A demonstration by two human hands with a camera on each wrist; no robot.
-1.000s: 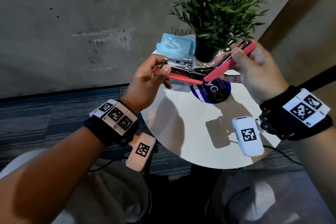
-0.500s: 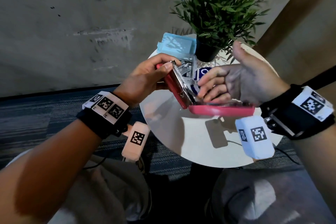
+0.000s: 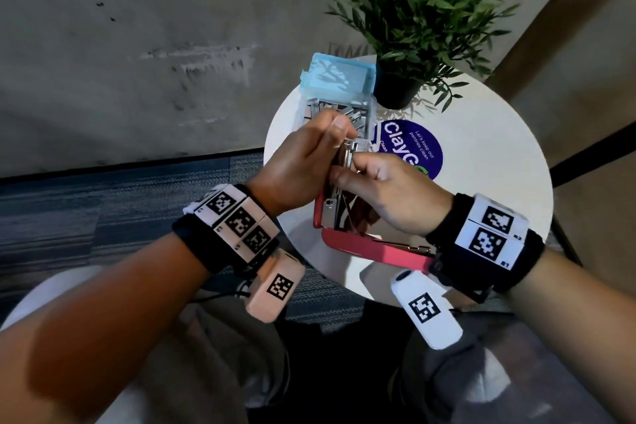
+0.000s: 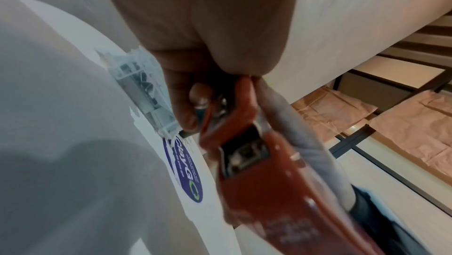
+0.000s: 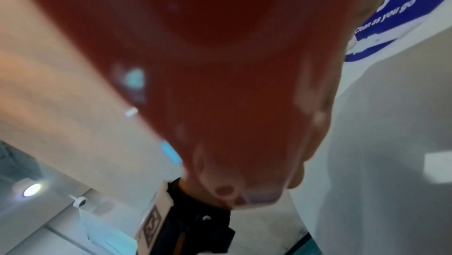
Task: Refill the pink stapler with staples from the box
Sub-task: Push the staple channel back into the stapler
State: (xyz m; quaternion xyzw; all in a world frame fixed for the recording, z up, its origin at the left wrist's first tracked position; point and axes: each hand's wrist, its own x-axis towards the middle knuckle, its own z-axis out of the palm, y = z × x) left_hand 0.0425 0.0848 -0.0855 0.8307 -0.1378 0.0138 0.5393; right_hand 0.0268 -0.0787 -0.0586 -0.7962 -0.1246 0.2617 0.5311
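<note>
The pink stapler [image 3: 375,248] is swung open above the round white table [image 3: 499,155]. One pink arm lies flat toward my right wrist, and the metal magazine stands upright between my hands. My left hand [image 3: 339,144] grips the upright part near its top, thumb on the near side. My right hand [image 3: 351,172] curls its fingers onto the metal rail from the right. The clear staple box [image 3: 344,113] stands just behind the hands, its blue lid [image 3: 339,79] tipped up. In the left wrist view the stapler [image 4: 257,162] hangs below my fingers, with the box [image 4: 141,93] beyond. The right wrist view shows only a blurred red stapler [image 5: 220,66].
A potted green plant [image 3: 426,10] stands at the table's back edge, right of the box. A round blue sticker [image 3: 413,148] lies flat on the tabletop under the hands. A grey wall is to the left, and carpet lies below the table edge.
The stapler has turned so the magazine stands upright and the pink arm lies flat. Both hands have drawn closer together. My right hand left the pink arm and now holds the metal rail.
</note>
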